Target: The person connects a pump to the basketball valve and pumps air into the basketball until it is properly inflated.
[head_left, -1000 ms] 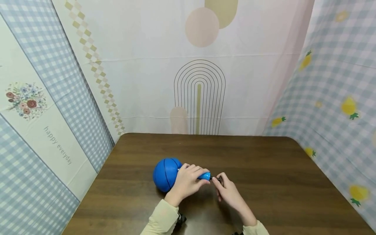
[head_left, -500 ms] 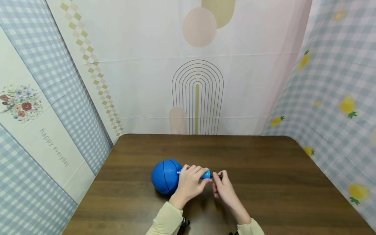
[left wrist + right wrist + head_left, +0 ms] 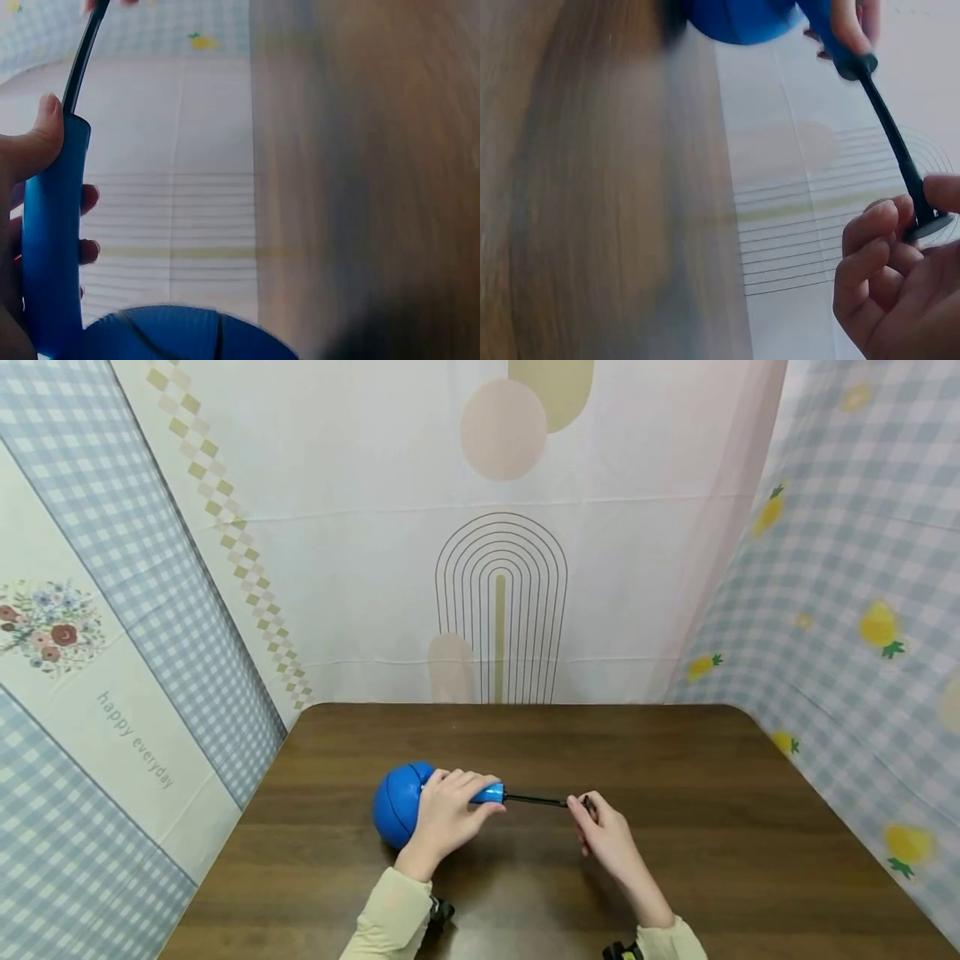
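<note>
A blue ball with black seam lines is at the left of the pair of hands. My left hand wraps around the blue barrel of a hand pump, its fingers curled round it in the left wrist view. From the barrel a thin black plunger rod sticks out to the right, pulled well out. My right hand pinches the black handle at the rod's end between thumb and fingers. The joint between pump and ball is hidden behind my left hand.
The brown wooden table has rounded far corners. Behind it hangs a pale patterned cloth, with blue checked cloths at both sides. Black straps with small devices sit at both wrists.
The right hand first moved in close to the barrel, then drew the plunger rod out to the right. The left hand, pump and ball have shifted slightly left.
</note>
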The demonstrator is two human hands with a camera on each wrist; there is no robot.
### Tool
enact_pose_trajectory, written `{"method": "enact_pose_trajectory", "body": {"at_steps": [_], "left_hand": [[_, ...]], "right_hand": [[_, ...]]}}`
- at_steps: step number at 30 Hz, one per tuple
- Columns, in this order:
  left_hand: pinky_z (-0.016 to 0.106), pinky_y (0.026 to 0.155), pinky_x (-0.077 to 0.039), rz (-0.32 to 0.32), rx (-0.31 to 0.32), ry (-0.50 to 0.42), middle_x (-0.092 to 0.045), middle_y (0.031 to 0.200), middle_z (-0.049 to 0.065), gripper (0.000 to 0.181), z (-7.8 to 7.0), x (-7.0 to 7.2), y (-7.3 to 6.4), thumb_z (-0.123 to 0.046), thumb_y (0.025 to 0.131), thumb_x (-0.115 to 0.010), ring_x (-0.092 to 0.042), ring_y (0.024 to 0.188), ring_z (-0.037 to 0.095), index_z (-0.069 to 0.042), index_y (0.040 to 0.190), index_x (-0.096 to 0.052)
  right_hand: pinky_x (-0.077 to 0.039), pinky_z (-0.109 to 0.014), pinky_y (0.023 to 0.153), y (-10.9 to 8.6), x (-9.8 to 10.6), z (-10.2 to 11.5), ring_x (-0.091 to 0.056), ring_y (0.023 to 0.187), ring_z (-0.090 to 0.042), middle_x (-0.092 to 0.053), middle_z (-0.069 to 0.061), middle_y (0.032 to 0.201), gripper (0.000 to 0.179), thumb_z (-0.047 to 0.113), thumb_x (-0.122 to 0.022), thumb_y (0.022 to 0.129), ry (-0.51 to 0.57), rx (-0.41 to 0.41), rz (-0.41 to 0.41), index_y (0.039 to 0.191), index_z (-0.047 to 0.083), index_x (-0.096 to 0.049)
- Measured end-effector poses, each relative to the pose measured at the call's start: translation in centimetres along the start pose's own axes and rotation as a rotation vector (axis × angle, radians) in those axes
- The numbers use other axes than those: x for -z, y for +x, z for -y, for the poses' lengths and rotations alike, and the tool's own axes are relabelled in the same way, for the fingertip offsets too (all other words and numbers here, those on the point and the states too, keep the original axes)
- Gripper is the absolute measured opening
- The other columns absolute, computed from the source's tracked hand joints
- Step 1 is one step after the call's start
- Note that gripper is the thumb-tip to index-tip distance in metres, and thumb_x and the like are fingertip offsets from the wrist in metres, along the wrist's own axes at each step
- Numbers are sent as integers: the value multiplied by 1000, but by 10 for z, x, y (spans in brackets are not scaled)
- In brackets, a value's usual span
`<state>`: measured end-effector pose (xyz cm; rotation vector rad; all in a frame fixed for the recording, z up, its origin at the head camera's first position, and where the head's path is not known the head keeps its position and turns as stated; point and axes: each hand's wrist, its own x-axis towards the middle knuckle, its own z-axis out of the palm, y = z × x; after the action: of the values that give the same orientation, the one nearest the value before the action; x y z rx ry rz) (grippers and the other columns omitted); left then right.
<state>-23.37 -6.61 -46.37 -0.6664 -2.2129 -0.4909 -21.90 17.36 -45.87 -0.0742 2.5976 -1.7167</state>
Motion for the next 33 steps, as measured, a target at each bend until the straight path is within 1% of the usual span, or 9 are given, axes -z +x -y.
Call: {"method": "enact_pose_trajectory", "body": {"at_steps": [4, 8, 11, 14, 18, 24, 27, 30, 33], "left_hand": [[31, 74, -45, -41, 8, 51, -73, 86, -7, 38, -12, -8, 3, -55, 85, -65, -64, 78, 11, -21, 99, -74], [29, 72, -43, -50, -4, 61, -72, 85, -8, 30, -35, -23, 4, -47, 82, -72, -63, 76, 9, -22, 98, -73], [27, 72, -44, -40, 7, 26, -72, 86, -9, 28, -45, -30, 2, -42, 80, -75, -63, 77, 8, -22, 100, -73], [26, 75, -45, -24, 11, -10, -72, 86, -10, 30, -44, -30, 1, -43, 79, -77, -63, 77, 6, -24, 101, -74], [27, 77, -46, -9, -26, -23, -73, 88, -11, 34, -30, -21, 2, -48, 77, -76, -63, 78, 6, -25, 102, -74], [29, 77, -46, -50, -10, -6, -73, 87, -9, 37, -10, -10, 1, -52, 79, -71, -63, 78, 8, -22, 101, -75], [29, 76, -46, -60, 5, 2, -73, 87, -8, 37, -14, -12, 3, -52, 80, -71, -63, 78, 8, -21, 100, -75], [28, 72, -46, -78, 24, 9, -73, 85, -7, 36, -26, -18, 5, -50, 80, -73, -64, 76, 9, -20, 98, -75], [27, 70, -46, -86, 40, -3, -73, 84, -8, 34, -37, -22, 4, -48, 78, -76, -64, 74, 8, -20, 96, -75]], "right_hand": [[-44, -25, 45, 0, -14, 2, -45, 43, -12, -47, -2, 57, 29, 32, -44, 104, 68, -1, -17, 95, 4, -41], [-43, -23, 43, -4, -34, 8, -44, 43, -10, -45, -2, 58, 24, 27, -38, 106, 153, 17, 27, 97, 5, -35], [-41, -22, 43, -7, -39, 11, -43, 43, -11, -45, -3, 58, 24, 26, -38, 106, 162, 17, 43, 97, 5, -37], [-41, -23, 43, -7, -34, 9, -43, 42, -11, -46, -3, 58, 25, 29, -43, 104, 102, 24, 46, 96, 5, -43], [-42, -26, 44, -6, -18, 2, -46, 41, -12, -47, 0, 58, 29, 34, -49, 101, -2, 44, 26, 94, 7, -50], [-42, -25, 45, -4, 3, -3, -43, 42, -11, -45, -1, 57, 33, 33, -46, 103, 6, 0, -64, 89, 3, -49], [-40, -23, 43, -2, -4, 3, -42, 41, -9, -43, -1, 56, 31, 29, -43, 104, 85, 3, -67, 89, 2, -42], [-40, -22, 42, -2, -21, 11, -42, 40, -9, -43, 0, 55, 27, 26, -39, 105, 154, 35, -23, 91, 3, -37], [-39, -22, 42, -5, -33, 15, -42, 41, -10, -43, -1, 56, 26, 26, -40, 105, 163, 53, 38, 93, 4, -37]]}}
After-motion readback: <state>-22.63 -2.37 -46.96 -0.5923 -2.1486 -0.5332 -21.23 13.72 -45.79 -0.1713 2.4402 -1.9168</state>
